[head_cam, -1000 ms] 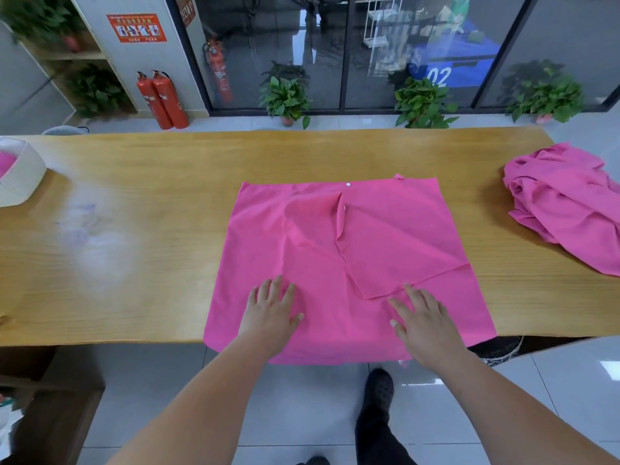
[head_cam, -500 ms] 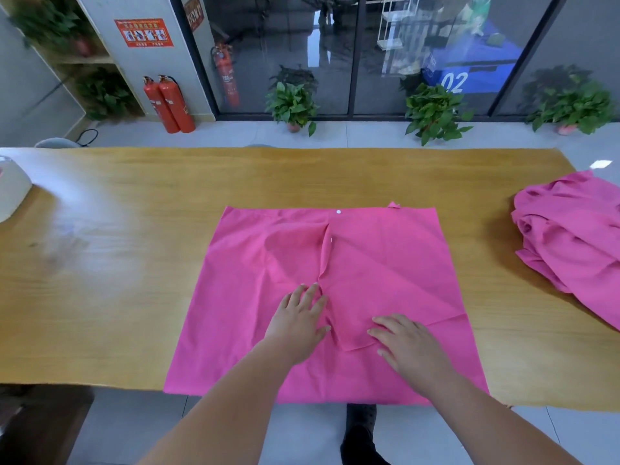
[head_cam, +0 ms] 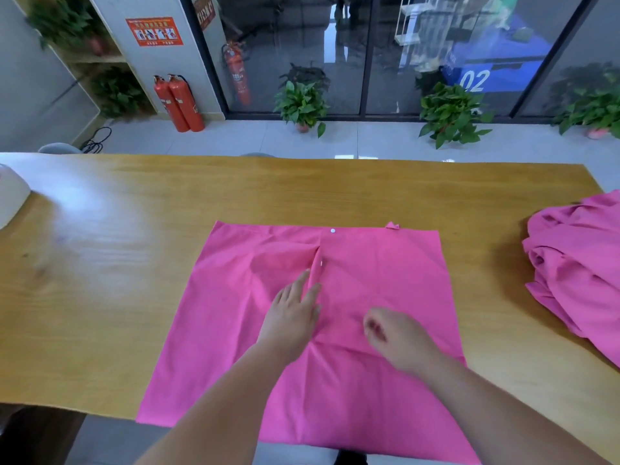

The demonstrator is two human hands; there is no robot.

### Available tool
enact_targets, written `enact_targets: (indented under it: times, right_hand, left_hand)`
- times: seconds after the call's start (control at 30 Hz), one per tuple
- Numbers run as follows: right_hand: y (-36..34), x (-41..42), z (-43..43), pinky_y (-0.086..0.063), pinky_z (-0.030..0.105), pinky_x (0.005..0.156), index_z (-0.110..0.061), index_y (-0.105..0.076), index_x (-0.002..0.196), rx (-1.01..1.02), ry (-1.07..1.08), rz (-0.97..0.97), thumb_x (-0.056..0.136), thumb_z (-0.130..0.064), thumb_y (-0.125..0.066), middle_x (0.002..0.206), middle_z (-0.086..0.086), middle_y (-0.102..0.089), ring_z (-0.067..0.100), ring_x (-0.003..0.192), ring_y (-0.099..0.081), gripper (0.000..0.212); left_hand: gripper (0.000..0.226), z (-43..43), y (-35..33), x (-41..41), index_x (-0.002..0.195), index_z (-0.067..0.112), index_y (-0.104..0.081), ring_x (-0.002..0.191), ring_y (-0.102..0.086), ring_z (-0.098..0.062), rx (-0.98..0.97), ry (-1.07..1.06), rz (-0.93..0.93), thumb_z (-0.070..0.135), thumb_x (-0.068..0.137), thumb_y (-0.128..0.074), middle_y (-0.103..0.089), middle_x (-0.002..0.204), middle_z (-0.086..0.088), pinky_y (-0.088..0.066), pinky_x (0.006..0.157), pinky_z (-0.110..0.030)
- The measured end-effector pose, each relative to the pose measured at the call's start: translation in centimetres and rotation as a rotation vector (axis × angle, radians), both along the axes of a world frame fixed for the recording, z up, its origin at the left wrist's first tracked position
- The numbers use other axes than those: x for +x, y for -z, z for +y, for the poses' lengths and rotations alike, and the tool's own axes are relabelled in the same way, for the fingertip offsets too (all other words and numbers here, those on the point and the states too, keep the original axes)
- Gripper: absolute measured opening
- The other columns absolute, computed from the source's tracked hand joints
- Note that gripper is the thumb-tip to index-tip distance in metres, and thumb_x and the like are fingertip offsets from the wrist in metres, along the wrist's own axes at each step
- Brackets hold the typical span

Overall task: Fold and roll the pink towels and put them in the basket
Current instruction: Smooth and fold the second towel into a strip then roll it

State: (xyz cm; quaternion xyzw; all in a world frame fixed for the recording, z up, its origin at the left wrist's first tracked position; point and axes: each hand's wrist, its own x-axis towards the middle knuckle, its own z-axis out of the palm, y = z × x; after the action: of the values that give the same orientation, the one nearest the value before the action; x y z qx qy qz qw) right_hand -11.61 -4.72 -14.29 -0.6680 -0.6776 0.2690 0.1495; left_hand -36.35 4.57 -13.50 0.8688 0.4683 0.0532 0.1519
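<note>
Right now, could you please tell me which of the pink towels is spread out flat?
The towel at the middle of the table, under the left hand; the rest lie crumpled in a heap at the right end.

The left edge cuts off the white rounded basket (head_cam: pixel 11 196), the right edge the crumpled pink towel heap (head_cam: pixel 577 270). The right hand (head_cam: pixel 399 340) has blurred fingers.

Wooden table (head_cam: pixel 100 263), glass wall (head_cam: pixel 302 45), 3 extinguishers (head_cam: pixel 179 102).
</note>
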Motion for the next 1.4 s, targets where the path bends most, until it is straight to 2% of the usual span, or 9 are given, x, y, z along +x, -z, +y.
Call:
enact_targets:
  times: [0.13,0.2,0.4,0.6,0.73,1.0,1.13,1.27,1.4]
  right_hand:
    - [-1.9,8.8,7.4,-0.041,0.032,0.065,-0.011,-0.069,0.097,0.171,0.973,0.29,0.098,-0.016,-0.062,0.088,0.009,-0.069,0.03,0.085,-0.068,0.009]
    - [-1.4,13.0,9.0,-0.048,0.036,0.068,-0.002,-0.071,0.1,0.091,1.254,0.372,0.099,-0.015,-0.056,0.09,0.016,-0.069,0.032,0.087,-0.069,0.019]
    - [0.4,14.0,9.4,-0.054,0.042,0.07,-0.02,-0.07,0.109,-0.076,1.023,0.379,0.095,-0.024,-0.069,0.09,0.009,-0.072,0.027,0.07,-0.064,0.015]
    - [-2.5,13.9,13.2,-0.053,0.026,0.094,-0.034,-0.079,0.116,0.219,0.787,0.441,0.092,-0.007,-0.066,0.111,-0.013,-0.076,0.004,0.098,-0.069,0.038]
    - [-0.3,15.0,13.4,-0.053,0.033,0.072,-0.031,-0.076,0.124,0.027,0.863,0.249,0.091,-0.006,-0.058,0.104,0.004,-0.078,0.025,0.074,-0.069,0.045]
    - [1.3,15.3,13.2,-0.045,0.034,0.107,-0.022,-0.077,0.123,0.068,0.833,0.191,0.089,-0.005,-0.064,0.131,0.007,-0.071,0.025,0.125,-0.064,0.039]
    - [-0.1,15.1,13.7,-0.041,0.02,0.099,-0.026,-0.078,0.118,0.293,0.804,0.257,0.089,-0.002,-0.063,0.117,-0.009,-0.071,0.009,0.109,-0.062,0.041]
    - [1.9,15.7,13.9,-0.045,0.03,0.094,-0.024,-0.077,0.119,0.025,0.795,0.068,0.091,-0.006,-0.064,0.122,0.004,-0.074,0.027,0.109,-0.067,0.036]
    - [2.3,16.0,14.2,-0.041,0.027,0.082,-0.025,-0.078,0.114,-0.009,0.866,0.034,0.097,-0.012,-0.06,0.117,0.002,-0.076,0.028,0.105,-0.069,0.028]
  left_hand:
    - [0.049,2.2,-0.7,2.0,0.157,0.023,-0.036,0.153,-0.029,-0.029,0.031,-0.174,-0.082,0.028,0.108,-0.043,-0.019,0.171,-0.008,-0.027,0.125,-0.043]
    - [0.055,3.3,-0.6,2.8,0.161,0.023,-0.029,0.158,-0.018,-0.03,-0.027,-0.171,0.004,0.03,0.108,-0.043,-0.01,0.174,-0.007,-0.02,0.128,-0.044]
    - [0.059,4.8,0.6,5.0,0.162,0.025,-0.024,0.161,-0.002,-0.029,-0.115,-0.105,0.149,0.034,0.107,-0.044,-0.005,0.174,-0.007,-0.013,0.13,-0.046]
    - [0.061,6.4,1.2,6.5,0.163,0.026,-0.022,0.161,-0.001,-0.027,-0.135,-0.134,0.164,0.041,0.108,-0.042,-0.003,0.175,-0.004,-0.012,0.13,-0.045]
    - [0.063,7.5,1.9,7.0,0.164,0.026,-0.021,0.161,-0.001,-0.028,-0.152,-0.161,0.222,0.047,0.108,-0.04,-0.003,0.175,-0.005,-0.012,0.13,-0.045]
    - [0.06,10.9,1.8,8.1,0.161,0.022,-0.028,0.159,-0.011,-0.028,-0.075,-0.129,0.22,0.032,0.105,-0.048,-0.017,0.172,0.0,-0.016,0.128,-0.043]
    - [0.06,14.0,1.4,9.1,0.16,0.023,-0.032,0.153,-0.026,-0.025,-0.06,-0.121,0.211,0.027,0.103,-0.05,-0.034,0.165,0.003,-0.027,0.122,-0.041]
    - [0.047,16.5,1.5,10.1,0.149,0.028,-0.048,0.132,-0.044,-0.025,-0.025,-0.101,0.242,0.028,0.103,-0.052,-0.052,0.143,0.005,-0.039,0.108,-0.04]
    - [0.031,18.4,2.1,11.1,0.134,0.027,-0.059,0.119,-0.049,-0.025,0.009,-0.111,0.246,0.033,0.105,-0.051,-0.058,0.125,0.002,-0.042,0.098,-0.038]
